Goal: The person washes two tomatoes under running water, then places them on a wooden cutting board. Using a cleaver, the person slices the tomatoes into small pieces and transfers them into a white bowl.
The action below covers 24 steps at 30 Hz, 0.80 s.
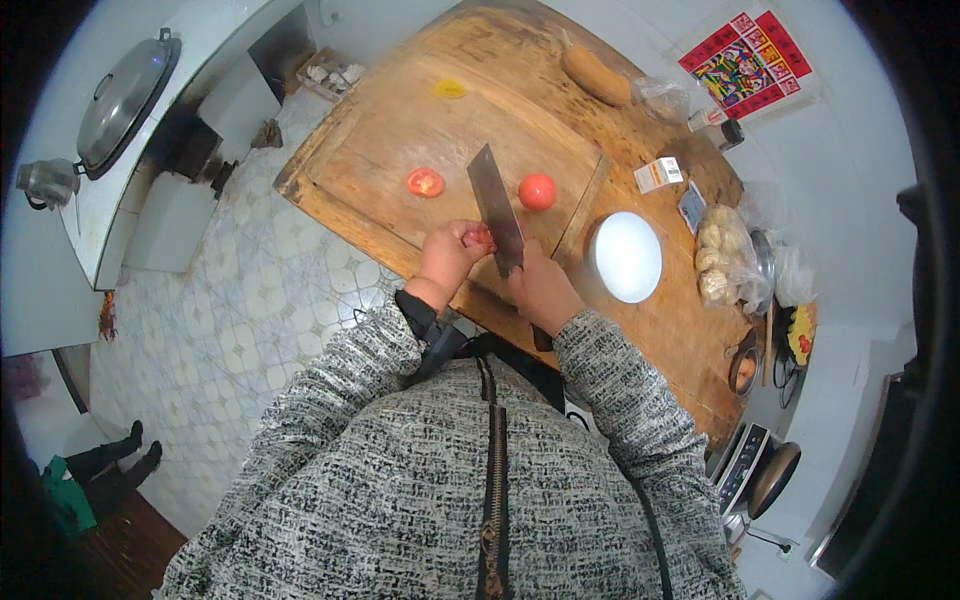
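My left hand pinches a cut piece of tomato close to the near edge of a wooden cutting board. In my right hand is a broad-bladed cleaver, its blade pointing away from me and lying just right of that piece. A tomato half rests cut face up on the board, left of the blade. To the right of the blade sits a whole tomato. A white bowl stands on the wooden table, right of the board.
A yellow disc lies at the board's far side. Behind and right are a long squash, a small box and a plastic bag of pale round food. A person's legs show at lower left.
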{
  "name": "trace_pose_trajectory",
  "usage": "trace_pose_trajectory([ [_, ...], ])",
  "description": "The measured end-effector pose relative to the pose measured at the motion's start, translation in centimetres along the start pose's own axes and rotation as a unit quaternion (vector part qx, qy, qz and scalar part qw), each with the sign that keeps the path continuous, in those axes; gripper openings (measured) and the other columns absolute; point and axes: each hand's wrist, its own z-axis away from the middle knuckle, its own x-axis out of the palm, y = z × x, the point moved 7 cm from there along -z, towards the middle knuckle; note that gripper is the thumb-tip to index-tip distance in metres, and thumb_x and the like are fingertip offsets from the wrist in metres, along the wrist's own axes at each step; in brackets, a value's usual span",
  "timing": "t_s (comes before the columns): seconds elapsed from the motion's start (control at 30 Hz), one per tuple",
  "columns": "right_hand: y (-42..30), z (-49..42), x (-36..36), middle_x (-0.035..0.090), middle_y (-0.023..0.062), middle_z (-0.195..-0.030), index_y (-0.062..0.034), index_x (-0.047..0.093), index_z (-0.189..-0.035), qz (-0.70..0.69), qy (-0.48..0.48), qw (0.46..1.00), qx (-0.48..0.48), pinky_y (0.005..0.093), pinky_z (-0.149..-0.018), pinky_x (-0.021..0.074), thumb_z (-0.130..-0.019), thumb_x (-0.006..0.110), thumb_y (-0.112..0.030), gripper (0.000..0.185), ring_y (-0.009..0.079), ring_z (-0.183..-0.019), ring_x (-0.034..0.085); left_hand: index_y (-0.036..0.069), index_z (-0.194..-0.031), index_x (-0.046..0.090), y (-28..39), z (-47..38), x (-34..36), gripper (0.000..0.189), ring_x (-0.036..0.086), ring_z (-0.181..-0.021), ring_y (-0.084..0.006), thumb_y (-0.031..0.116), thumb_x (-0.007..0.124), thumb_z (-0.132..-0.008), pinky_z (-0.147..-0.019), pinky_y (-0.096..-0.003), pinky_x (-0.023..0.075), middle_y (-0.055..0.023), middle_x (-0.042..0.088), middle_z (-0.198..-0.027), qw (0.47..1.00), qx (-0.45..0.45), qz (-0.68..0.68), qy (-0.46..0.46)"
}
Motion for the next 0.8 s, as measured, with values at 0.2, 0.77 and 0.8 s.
trace_pose_trajectory([
  [0.2,-0.2,-3.3,1.0,0.064,0.0272,-0.089,0.0004,0.046,-0.119,0.007,0.087,0.994,-0.068,0.0482,-0.075,0.0508,-0.091,0.05,-0.013,0.032,0.0431,-0.084,0.063,0.0,-0.102,0.07,-0.9,-0.3,0.2,0.026,0.059,-0.075,-0.0098,0.016,0.075,-0.082,-0.07,-0.0269,0.0499,-0.0027,0.067,-0.082,1.0,0.001,0.003,0.016],
  [0.77,9.3,6.6,-4.0,0.067,0.0132,-0.093,-0.0039,0.05,-0.127,-0.198,0.157,0.967,0.01,0.0331,-0.063,0.0519,-0.095,0.054,-0.017,0.034,0.0183,-0.064,0.064,-0.003,-0.116,0.057,5.0,0.8,2.0,0.064,0.061,-0.084,-0.0235,0.027,0.086,-0.068,-0.077,-0.035,0.0506,-0.0133,0.061,-0.102,0.971,0.15,-0.186,0.0],
  [0.8,9.5,6.9,-3.9,0.067,0.014,-0.094,-0.0041,0.051,-0.127,-0.19,0.169,0.967,-0.019,0.0337,-0.065,0.0522,-0.095,0.054,-0.017,0.035,0.0191,-0.068,0.065,-0.003,-0.116,0.056,5.4,0.7,2.4,0.066,0.06,-0.088,-0.027,0.029,0.087,-0.066,-0.08,-0.0372,0.0495,-0.0153,0.059,-0.103,0.964,0.145,-0.223,0.004],
])
